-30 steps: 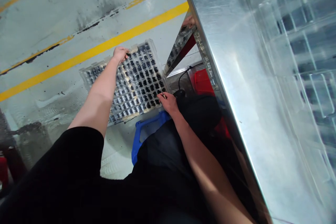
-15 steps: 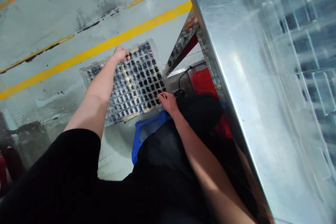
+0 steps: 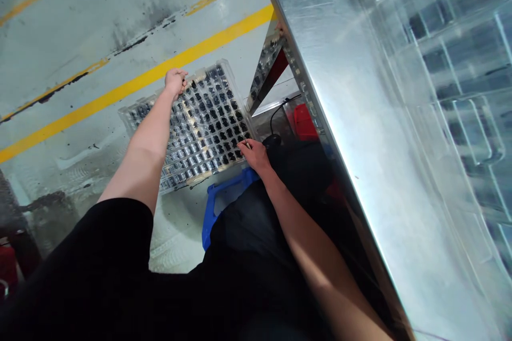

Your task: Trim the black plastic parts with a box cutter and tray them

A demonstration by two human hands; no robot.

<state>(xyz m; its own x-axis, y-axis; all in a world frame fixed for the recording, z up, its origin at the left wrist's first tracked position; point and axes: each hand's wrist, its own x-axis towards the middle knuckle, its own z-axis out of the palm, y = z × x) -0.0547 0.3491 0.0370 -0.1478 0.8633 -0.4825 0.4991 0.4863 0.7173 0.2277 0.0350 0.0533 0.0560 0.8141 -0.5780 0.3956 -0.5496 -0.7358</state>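
In the head view, a clear plastic tray (image 3: 200, 122) full of small dark parts in a grid of pockets sits low over the grey floor, just left of the metal table (image 3: 360, 133) whose shiny top fills the right side of the picture. The left hand (image 3: 175, 81) is curled over the tray's far edge, fingers closed on the rim, at the side of the tray nearest the yellow floor line (image 3: 120, 90). The right hand (image 3: 253, 153) grips the tray's near corner, the one closest to the table; its fingers are folded on the rim, and whether they also pinch something small cannot be told. A blue plastic stool (image 3: 224, 197) shows below the tray's near edge, partly hidden by the person's dark clothing. Under the table's edge, right of the tray, lie a black cable (image 3: 280, 109) and a red box (image 3: 304, 122). On the table top, far from the tray, stand clear empty trays (image 3: 460, 64), blurred.
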